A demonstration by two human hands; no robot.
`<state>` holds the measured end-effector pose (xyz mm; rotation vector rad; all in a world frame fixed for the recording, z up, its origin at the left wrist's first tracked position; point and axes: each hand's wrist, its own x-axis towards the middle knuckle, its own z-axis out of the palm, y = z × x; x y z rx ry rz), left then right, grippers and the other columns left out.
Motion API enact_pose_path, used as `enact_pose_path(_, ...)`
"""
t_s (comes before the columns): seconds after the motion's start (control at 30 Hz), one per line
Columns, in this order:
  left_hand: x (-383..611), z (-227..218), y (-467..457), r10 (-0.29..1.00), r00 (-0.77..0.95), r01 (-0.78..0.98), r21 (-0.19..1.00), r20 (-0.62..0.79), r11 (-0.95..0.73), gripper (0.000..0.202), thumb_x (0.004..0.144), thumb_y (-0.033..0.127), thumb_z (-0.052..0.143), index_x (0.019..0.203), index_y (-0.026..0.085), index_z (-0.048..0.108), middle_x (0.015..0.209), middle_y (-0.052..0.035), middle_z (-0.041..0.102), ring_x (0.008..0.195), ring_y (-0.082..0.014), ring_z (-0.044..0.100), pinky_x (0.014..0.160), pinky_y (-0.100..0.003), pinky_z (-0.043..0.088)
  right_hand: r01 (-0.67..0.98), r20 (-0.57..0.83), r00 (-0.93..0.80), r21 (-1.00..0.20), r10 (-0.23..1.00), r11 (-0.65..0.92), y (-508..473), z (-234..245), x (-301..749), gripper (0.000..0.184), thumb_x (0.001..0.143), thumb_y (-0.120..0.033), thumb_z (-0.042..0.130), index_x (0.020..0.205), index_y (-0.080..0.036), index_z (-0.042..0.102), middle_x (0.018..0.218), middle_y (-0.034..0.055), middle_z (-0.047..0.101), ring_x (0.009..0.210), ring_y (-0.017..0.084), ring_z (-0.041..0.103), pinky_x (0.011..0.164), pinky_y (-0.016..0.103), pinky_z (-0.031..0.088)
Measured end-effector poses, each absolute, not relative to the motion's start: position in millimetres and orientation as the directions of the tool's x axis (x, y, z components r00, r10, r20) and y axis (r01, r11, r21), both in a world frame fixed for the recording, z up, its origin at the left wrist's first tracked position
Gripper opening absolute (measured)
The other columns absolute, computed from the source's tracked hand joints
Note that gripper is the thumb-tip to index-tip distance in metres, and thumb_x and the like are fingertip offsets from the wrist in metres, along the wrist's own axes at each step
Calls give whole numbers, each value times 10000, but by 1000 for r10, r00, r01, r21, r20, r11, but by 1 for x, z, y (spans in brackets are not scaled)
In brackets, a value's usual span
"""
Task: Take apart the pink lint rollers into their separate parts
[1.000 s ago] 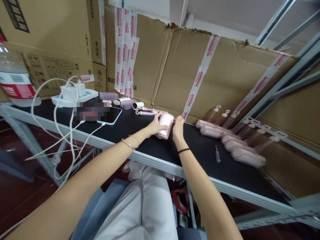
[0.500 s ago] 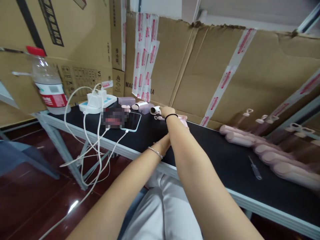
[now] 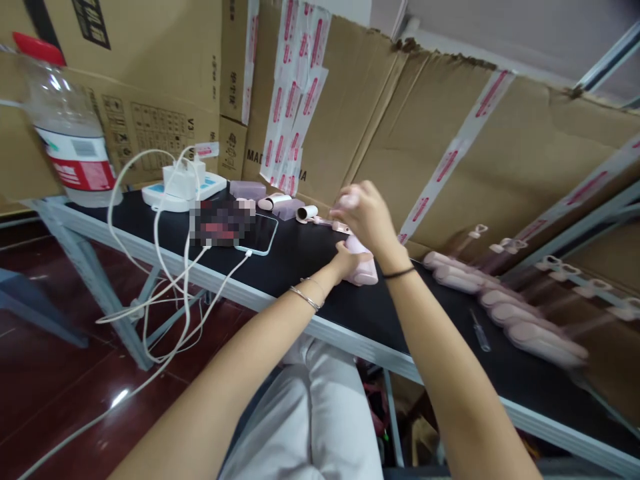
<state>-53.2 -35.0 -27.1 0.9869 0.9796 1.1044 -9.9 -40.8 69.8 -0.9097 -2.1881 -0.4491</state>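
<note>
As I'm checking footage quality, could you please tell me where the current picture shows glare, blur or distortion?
Head view throughout: bright glare on the red floor; blur on the right hand and its pink piece; pixelation overlapping the phone; the bottle leaning, perhaps from lens distortion.

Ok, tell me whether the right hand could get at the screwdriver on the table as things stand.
Probably yes, once emptied: the right hand seems to hold a small pink piece, but nothing covers the screwdriver, which lies on the table right of that arm.
</note>
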Motion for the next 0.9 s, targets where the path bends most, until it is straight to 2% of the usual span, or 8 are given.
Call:
enact_pose_path(0.07,-54,-23,-34,979,183,-206,970,-95,132,861,635,311,696,1313,236,171,1258,-177,429,812,-288,626,574,-464,537,703,889,-195,-169,415,691,-68,64,37,249,723,-374,660,854,-197,544,851,27,579,779,169,557,722,307,449)
enact_pose_path(0.13,-54,-22,-33,980,186,-163,981,-75,106,822,638,313,688,1295,243,198,1269,-176,418,810,-281,626,580,-460,537,587,894,171,-430,413,687,-85,47,83,310,674,-420,686,807,-211,500,706,-32,539,626,123,534,608,264,449)
enact_pose_path(0.2,-55,-23,-31,980,193,-126,990,-40,65,818,638,327,687,1293,250,203,1275,-171,423,824,-274,626,613,-454,535,286,694,447,-708,564,646,-92,24,121,303,685,-441,643,785,-220,462,570,-74,483,506,104,504,488,228,414)
enact_pose_path(0.27,-56,-23,-30,978,209,-97,995,10,10,812,625,304,695,1291,240,234,1242,-155,470,886,-263,615,692,-421,527,-75,357,494,-891,793,448,-92,3,148,279,667,-417,624,744,-214,449,514,-77,487,461,100,506,430,206,389)
enact_pose_path(0.33,-57,-23,-29,967,250,-94,995,37,-14,775,599,242,698,1264,227,302,1172,-126,536,943,-247,602,762,-379,510,-314,129,403,-910,906,269,-90,-11,162,251,644,-380,617,730,-208,456,515,-63,530,473,103,539,436,203,412)
enact_pose_path(0.4,-59,-21,-30,953,295,-144,989,65,-22,685,582,216,689,1197,212,388,1094,-98,591,954,-233,603,794,-356,500,-393,88,318,-894,944,216,-91,-18,165,241,620,-347,630,740,-208,473,525,-55,563,499,110,572,447,199,430)
enact_pose_path(0.67,-58,-15,-38,923,351,-321,946,157,-38,518,612,481,680,1013,179,552,864,-66,679,830,-219,650,792,-357,507,-291,246,157,-914,957,283,-101,-22,155,290,583,-340,711,755,-212,515,545,-56,583,542,113,600,438,177,433)
enact_pose_path(0.9,-55,-13,-44,916,358,-329,943,181,-58,481,644,485,643,988,154,584,764,-71,689,777,-225,663,768,-347,517,-298,358,20,-889,933,348,-101,-25,154,287,640,-330,721,844,-232,546,643,-55,618,644,113,631,515,190,491)
